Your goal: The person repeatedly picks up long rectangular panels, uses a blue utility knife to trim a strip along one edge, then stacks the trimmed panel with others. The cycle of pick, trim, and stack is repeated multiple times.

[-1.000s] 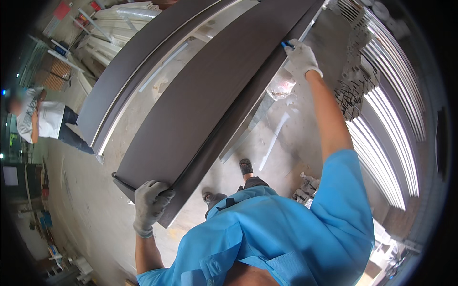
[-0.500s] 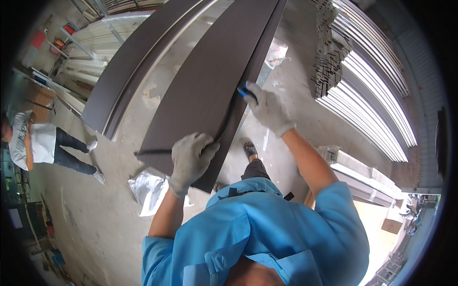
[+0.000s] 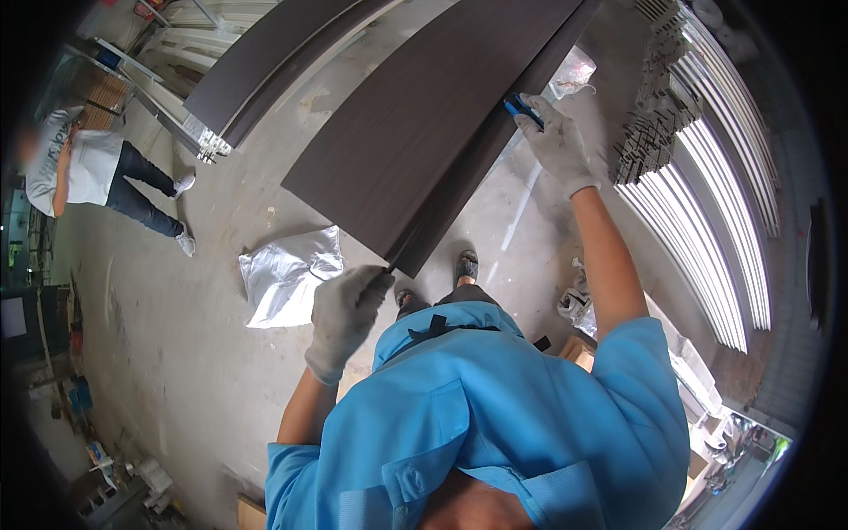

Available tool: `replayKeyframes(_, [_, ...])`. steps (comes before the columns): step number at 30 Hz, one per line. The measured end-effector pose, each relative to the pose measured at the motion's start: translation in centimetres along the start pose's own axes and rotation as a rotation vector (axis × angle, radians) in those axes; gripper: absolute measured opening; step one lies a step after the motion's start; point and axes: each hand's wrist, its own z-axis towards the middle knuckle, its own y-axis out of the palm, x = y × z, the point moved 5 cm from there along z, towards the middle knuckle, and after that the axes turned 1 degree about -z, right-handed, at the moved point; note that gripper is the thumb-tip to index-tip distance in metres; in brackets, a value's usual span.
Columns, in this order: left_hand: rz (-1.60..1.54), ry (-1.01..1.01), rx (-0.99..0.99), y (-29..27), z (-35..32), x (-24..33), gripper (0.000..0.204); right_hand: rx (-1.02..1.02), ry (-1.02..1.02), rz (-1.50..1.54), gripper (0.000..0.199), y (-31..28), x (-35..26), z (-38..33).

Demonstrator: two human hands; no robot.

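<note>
A long dark brown panel (image 3: 397,124) stretches away from me, with a groove along its right side. My left hand (image 3: 343,322), in a pale work glove, is closed at the panel's near end around a thin black strip (image 3: 393,265). From there the strip leads up to the groove; farther along, it is hard to tell from the groove's shadow. My right hand (image 3: 560,148), also gloved, grips a small blue and black hand tool (image 3: 523,109) at the panel's right edge. The tool's working end is mostly hidden.
Left of the panel lies another dark brown panel (image 3: 261,62). A silvery bag (image 3: 291,274) rests on the floor beside my left hand. Stacked white profiles (image 3: 707,238) stand at right. One person (image 3: 97,168) in a white shirt stands at far left.
Both hands have shifted against the panel: my left hand is now at its near end, and the strip's loose tail no longer shows. My view has moved back, and the tool stays in my right hand.
</note>
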Motion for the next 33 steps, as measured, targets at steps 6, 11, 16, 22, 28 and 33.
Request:
replayKeyframes(6, [-0.014, 0.11, 0.071, -0.2, 1.0, -1.3, 0.013, -0.032, 0.019, -0.074, 0.038, -0.5, -0.1, 0.4])
replayKeyframes(11, [0.013, 0.173, 0.114, 0.0, 1.0, -1.1, 0.013, -0.031, 0.115, -0.158, 0.04, -0.9, 0.0, 0.7])
replayKeyframes(16, [0.228, 0.233, 0.238, 0.1, 0.3, -0.7, 0.014, -0.002, 0.104, -0.195, 0.04, -1.1, -0.8, 0.7])
replayKeyframes(22, [0.086, 0.2, 0.232, 0.5, 0.1, -0.8, 0.012, -0.024, 0.067, -0.217, 0.039, -1.2, -1.0, 0.7])
replayKeyframes(28, [-0.04, 0.264, 0.227, 0.7, -0.1, -0.5, 0.009, 0.06, 0.0, -0.225, 0.037, -0.8, -1.3, 0.2])
replayKeyframes(33, [-0.012, 0.343, 0.136, -0.2, 0.5, -1.4, 0.012, 0.075, -0.042, -0.235, 0.035, 0.6, -4.5, -3.9])
